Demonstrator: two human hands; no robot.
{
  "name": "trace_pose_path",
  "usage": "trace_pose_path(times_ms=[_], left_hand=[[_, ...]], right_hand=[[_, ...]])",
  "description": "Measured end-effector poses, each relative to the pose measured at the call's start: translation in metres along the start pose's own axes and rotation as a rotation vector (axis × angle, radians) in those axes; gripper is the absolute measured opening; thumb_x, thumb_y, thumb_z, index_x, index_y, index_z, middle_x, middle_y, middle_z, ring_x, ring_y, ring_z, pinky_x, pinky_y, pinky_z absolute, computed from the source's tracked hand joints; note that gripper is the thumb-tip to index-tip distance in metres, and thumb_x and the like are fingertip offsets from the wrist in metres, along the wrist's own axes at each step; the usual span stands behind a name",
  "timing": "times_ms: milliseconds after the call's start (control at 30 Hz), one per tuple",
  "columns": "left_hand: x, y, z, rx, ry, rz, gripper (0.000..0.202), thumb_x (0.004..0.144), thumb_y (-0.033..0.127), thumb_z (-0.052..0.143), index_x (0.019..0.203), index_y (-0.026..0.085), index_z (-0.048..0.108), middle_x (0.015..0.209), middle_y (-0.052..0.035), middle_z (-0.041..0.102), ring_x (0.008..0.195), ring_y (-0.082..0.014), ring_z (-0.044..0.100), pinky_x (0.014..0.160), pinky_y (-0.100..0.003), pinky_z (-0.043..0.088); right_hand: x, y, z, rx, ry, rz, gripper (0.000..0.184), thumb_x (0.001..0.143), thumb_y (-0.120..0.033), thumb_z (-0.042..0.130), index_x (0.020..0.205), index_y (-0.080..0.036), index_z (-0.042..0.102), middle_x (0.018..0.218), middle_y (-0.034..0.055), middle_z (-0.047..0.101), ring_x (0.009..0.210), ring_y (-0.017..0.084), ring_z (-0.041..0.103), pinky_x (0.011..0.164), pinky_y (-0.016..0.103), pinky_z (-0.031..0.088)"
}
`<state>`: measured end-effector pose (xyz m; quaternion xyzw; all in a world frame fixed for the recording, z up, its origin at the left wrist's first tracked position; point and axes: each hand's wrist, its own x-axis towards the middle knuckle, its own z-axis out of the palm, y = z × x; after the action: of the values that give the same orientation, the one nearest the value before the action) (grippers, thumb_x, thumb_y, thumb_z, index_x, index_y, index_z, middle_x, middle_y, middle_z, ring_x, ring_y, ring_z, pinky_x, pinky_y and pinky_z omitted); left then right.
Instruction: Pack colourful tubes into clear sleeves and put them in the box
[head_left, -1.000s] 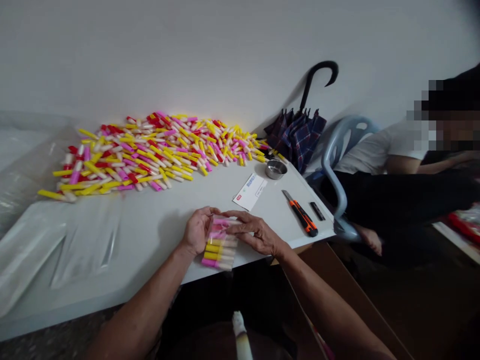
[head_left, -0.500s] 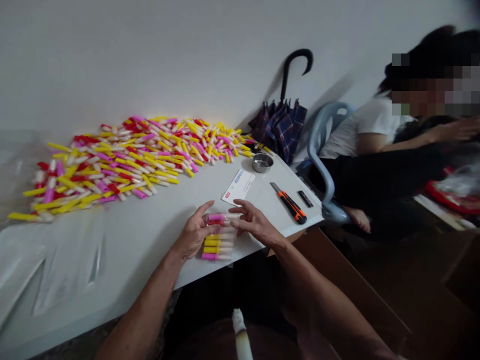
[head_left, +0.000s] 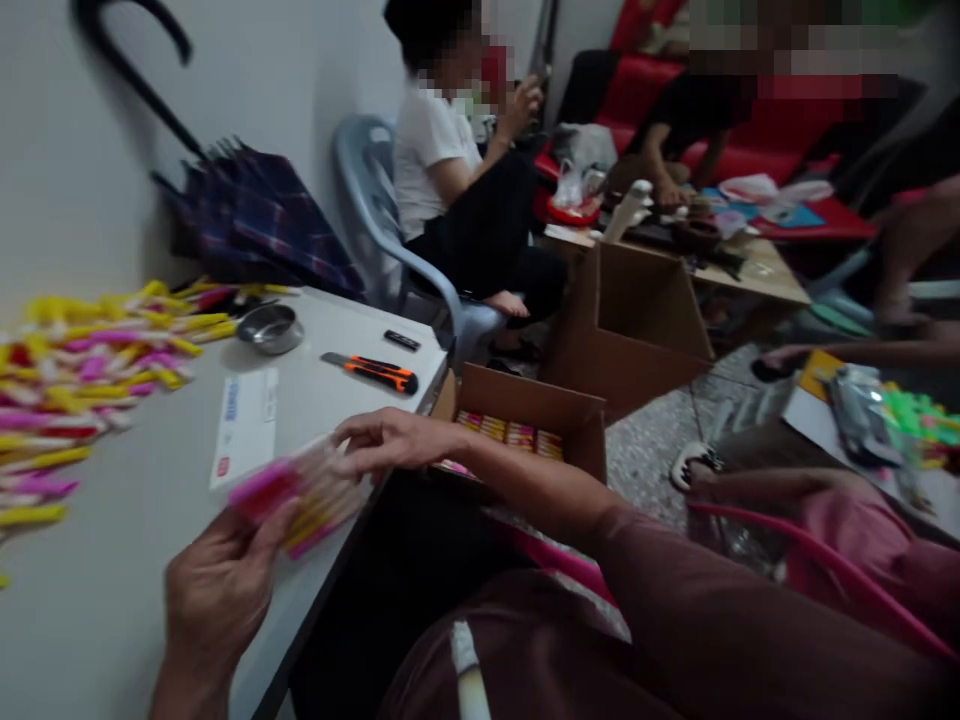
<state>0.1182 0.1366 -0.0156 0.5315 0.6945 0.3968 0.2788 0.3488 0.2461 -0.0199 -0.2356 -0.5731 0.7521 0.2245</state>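
Observation:
A clear packet of pink and yellow tubes (head_left: 304,492) hangs over the white table's front edge, blurred by motion. My left hand (head_left: 217,590) grips its near end from below, thumb against the pink caps. My right hand (head_left: 390,440) pinches its far end, fingers closed on the plastic. A heap of loose yellow, pink, red and white tubes (head_left: 82,360) lies at the left of the table (head_left: 112,600). Just past my right hand, an open cardboard box (head_left: 525,420) on the floor holds more filled packets.
On the table lie a white card (head_left: 244,425), a steel bowl (head_left: 271,328), an orange utility knife (head_left: 375,372) and a small black item (head_left: 403,341). A plaid umbrella (head_left: 255,220) leans on the wall. A person sits on a grey chair (head_left: 390,230); others are around a low table (head_left: 750,260).
The view has swung sharply right, bringing the cardboard boxes and more people into sight. The packet has left the tabletop and both hands now carry it right, towards the table edge.

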Motion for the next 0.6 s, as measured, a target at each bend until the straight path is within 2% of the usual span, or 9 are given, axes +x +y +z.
trace_pose_path(times_ms=[67, 133, 167, 233, 300, 367, 500, 600], left_hand=[[0.003, 0.015, 0.008, 0.235, 0.141, 0.225, 0.034, 0.090, 0.052, 0.068, 0.111, 0.027, 0.074, 0.091, 0.0057, 0.079, 0.089, -0.0232, 0.076, 0.087, -0.041, 0.064], [0.009, 0.036, 0.021, 0.328, 0.163, 0.525, 0.029, 0.095, 0.044, 0.064, 0.119, 0.030, 0.072, 0.105, 0.0075, 0.078, 0.094, -0.0220, 0.075, 0.089, -0.040, 0.063], [0.013, 0.048, 0.030, 0.318, 0.079, 0.699, 0.030, 0.097, 0.037, 0.061, 0.125, 0.030, 0.069, 0.115, 0.0068, 0.077, 0.099, -0.0215, 0.075, 0.092, -0.039, 0.062], [0.024, 0.071, 0.052, 0.240, -0.210, 1.032, 0.039, 0.098, 0.024, 0.057, 0.136, 0.027, 0.062, 0.132, 0.0007, 0.071, 0.114, -0.0227, 0.071, 0.103, -0.040, 0.058], [0.034, 0.089, 0.077, 0.201, -0.398, 1.232, 0.046, 0.097, 0.015, 0.054, 0.141, 0.025, 0.058, 0.139, -0.0054, 0.066, 0.127, -0.0248, 0.064, 0.116, -0.047, 0.049], [0.040, 0.099, 0.102, 0.180, -0.469, 1.337, 0.050, 0.095, 0.009, 0.052, 0.143, 0.024, 0.055, 0.140, -0.0081, 0.066, 0.133, -0.0245, 0.060, 0.121, -0.052, 0.042], [0.038, 0.106, 0.146, 0.140, -0.537, 1.443, 0.050, 0.095, 0.005, 0.051, 0.140, 0.025, 0.057, 0.139, -0.0079, 0.066, 0.135, -0.0220, 0.058, 0.124, -0.053, 0.036], [0.034, 0.105, 0.163, 0.227, -0.540, 1.428, 0.046, 0.095, 0.007, 0.053, 0.138, 0.023, 0.059, 0.147, -0.0103, 0.060, 0.142, -0.0258, 0.050, 0.125, -0.057, 0.032]], right_hand=[[-0.022, -0.006, -0.021, 0.122, 0.020, 0.137, 0.065, 0.091, -0.077, 0.052, 0.113, -0.016, 0.061, 0.088, 0.0056, 0.072, 0.076, 0.019, 0.072, 0.061, 0.025, 0.058], [-0.043, -0.014, -0.042, 0.234, 0.009, 0.257, 0.073, 0.097, -0.079, 0.031, 0.115, -0.014, 0.060, 0.083, 0.0079, 0.073, 0.070, 0.021, 0.073, 0.057, 0.029, 0.059], [-0.053, -0.018, -0.051, 0.277, -0.005, 0.278, 0.070, 0.099, -0.075, 0.031, 0.114, -0.013, 0.060, 0.081, 0.0083, 0.073, 0.068, 0.020, 0.072, 0.057, 0.029, 0.060], [-0.071, -0.022, -0.069, 0.344, -0.003, 0.225, 0.049, 0.101, -0.058, 0.051, 0.111, -0.011, 0.062, 0.082, 0.0076, 0.074, 0.069, 0.017, 0.072, 0.062, 0.025, 0.060], [-0.090, -0.023, -0.083, 0.393, 0.029, 0.135, 0.031, 0.094, -0.033, 0.072, 0.111, -0.009, 0.064, 0.088, 0.0063, 0.075, 0.073, 0.014, 0.072, 0.069, 0.022, 0.059], [-0.109, -0.019, -0.093, 0.423, 0.052, 0.084, 0.037, 0.084, -0.017, 0.080, 0.116, -0.009, 0.064, 0.096, 0.0065, 0.075, 0.080, 0.014, 0.072, 0.076, 0.023, 0.059], [-0.141, -0.004, -0.107, 0.458, 0.080, 0.042, 0.051, 0.078, -0.012, 0.082, 0.125, -0.010, 0.061, 0.114, 0.0110, 0.074, 0.094, 0.018, 0.073, 0.085, 0.028, 0.059], [-0.158, 0.012, -0.119, 0.470, 0.137, 0.020, 0.058, 0.076, -0.010, 0.082, 0.130, -0.011, 0.060, 0.123, 0.0137, 0.072, 0.099, 0.020, 0.072, 0.087, 0.031, 0.060]])
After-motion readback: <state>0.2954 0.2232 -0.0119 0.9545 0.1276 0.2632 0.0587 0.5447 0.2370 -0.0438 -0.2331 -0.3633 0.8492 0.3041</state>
